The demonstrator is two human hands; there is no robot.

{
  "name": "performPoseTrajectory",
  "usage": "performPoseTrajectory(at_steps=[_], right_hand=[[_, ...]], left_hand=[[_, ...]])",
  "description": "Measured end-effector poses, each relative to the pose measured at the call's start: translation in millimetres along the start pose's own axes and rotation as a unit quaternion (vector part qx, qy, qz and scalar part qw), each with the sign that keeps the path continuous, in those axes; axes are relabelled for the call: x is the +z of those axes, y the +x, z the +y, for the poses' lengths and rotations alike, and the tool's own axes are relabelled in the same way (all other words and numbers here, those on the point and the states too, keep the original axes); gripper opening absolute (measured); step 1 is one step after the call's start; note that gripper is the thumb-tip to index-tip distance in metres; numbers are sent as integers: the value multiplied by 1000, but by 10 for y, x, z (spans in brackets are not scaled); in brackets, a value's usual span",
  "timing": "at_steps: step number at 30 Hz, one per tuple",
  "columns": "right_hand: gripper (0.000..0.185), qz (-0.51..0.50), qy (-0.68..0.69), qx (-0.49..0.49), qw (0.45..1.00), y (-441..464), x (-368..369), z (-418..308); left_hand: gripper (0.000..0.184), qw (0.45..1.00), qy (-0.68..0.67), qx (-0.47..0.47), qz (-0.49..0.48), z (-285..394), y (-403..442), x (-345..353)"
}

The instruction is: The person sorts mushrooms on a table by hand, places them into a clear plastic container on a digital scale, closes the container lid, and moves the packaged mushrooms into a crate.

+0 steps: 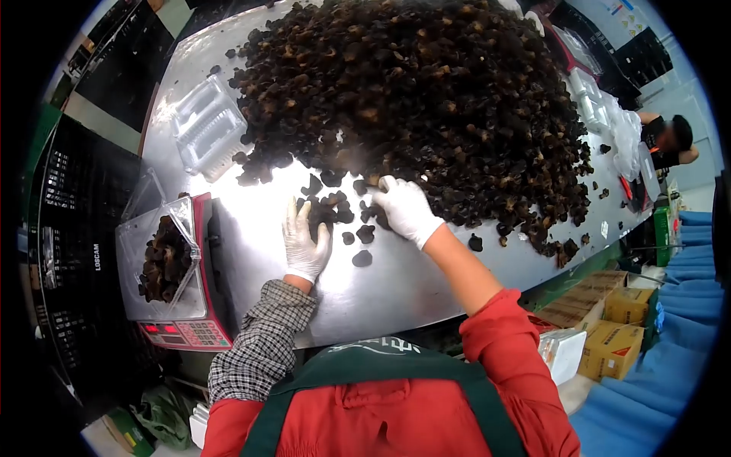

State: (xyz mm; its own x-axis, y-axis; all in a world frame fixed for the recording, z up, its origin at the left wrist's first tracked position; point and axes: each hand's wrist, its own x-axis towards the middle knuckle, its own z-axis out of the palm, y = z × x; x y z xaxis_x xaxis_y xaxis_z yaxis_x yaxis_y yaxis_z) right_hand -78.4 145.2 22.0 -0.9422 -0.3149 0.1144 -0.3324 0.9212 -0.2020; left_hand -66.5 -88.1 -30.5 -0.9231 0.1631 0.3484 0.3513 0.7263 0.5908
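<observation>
A large heap of dark brown, fungus-like pieces [411, 99] covers the far part of the metal table [381, 305]. My left hand [306, 244], in a thin white glove, lies on the table with its fingers apart, beside several loose dark pieces [327, 212]. At the near edge of the heap is my right hand [405, 209], also gloved; its fingers are bent down over dark pieces, and what they hold is hidden. On the left, a red scale [186, 333] bears an open clear plastic box with dark pieces [165, 259] in it.
Stacked clear plastic trays [205, 126] lie at the table's left. Black crates [72, 251] stand beyond the left edge. Across the table at the right are plastic bags [624, 137] and another person [670, 141]. Cardboard boxes [609, 346] sit at the lower right.
</observation>
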Motion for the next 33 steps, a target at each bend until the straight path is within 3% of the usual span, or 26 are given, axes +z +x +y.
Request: performPoseTrajectory(at_steps=[2, 6, 8, 11, 16, 18, 21, 23, 25, 26, 28, 30, 31, 32, 33], right_hand=[[11, -8, 45, 14, 999, -27, 6, 89], [6, 121, 288, 101, 945, -179, -263, 83], [6, 111, 290, 144, 939, -314, -448, 88], [6, 138, 239, 83, 958, -386, -344, 44], [18, -12, 36, 64, 997, -211, 88, -180], [16, -13, 79, 87, 993, -184, 150, -199], [15, 166, 269, 168, 934, -463, -216, -155], [14, 168, 362, 238, 886, -931, -645, 13], [11, 123, 439, 389, 800, -1610, -1074, 119], [14, 133, 369, 382, 837, -2060, -1090, 283], [20, 91, 234, 470, 846, -2860, -1102, 505], [25, 23, -78, 491, 867, -3184, -1123, 387], [26, 72, 0, 505, 860, -3238, -1007, 420], [24, 145, 36, 411, 899, -3247, -833, 477], [21, 131, 111, 454, 874, -2948, -842, 348]], left_hand=[[53, 1000, 0, 9, 2, -12, -1, 7], [53, 1000, -9, -4, -5, 9, -14, -12], [53, 1000, -18, -12, -12, 35, 7, -31], [53, 1000, -5, 0, -25, 26, 4, -13], [56, 1000, -3, 11, -24, -1, 2, 2], [56, 1000, -5, 13, -24, -16, 5, -3], [55, 999, -20, 9, -28, -12, 0, -13], [53, 999, -23, 13, -23, 15, 15, -36], [53, 999, -21, 14, -24, 9, 20, -25], [54, 999, -21, 15, -28, 18, 24, -31], [54, 999, -15, 21, -29, 4, 22, -12], [55, 999, -12, 23, -33, -10, 20, 1], [56, 999, -10, 23, -36, -5, 22, 0], [56, 999, -8, 22, -39, 3, 25, -9], [56, 999, -8, 27, -37, -11, 21, -3]])
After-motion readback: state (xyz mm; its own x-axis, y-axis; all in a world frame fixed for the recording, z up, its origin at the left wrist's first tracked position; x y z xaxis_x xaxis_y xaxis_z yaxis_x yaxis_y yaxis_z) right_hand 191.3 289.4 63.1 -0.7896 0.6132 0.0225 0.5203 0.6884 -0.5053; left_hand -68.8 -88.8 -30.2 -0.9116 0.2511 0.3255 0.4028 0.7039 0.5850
